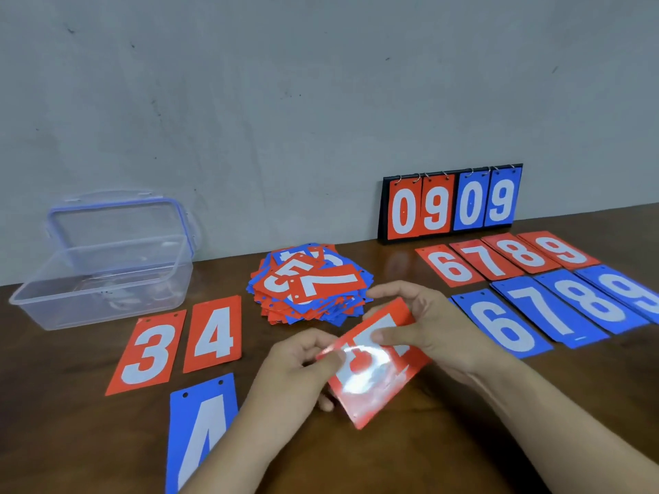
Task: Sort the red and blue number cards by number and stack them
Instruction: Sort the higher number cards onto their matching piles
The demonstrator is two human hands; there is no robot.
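Two forearms reach in from the bottom edge and meet over the desk [499, 404]. The left hand [303, 361] curls round the lower-left corner of the red 5 card [374, 372], thumb on top. The right hand [428, 326] pinches the upper-right end, thumb pressed across the face. The card sits tilted between them, just in front of the mixed pile [310, 287]. Red 3 [146, 352], red 4 [213, 333] and blue 4 [203, 429] lie to the left. To the right, the red row [520, 256] and the blue row [549, 308] run 6 to 9.
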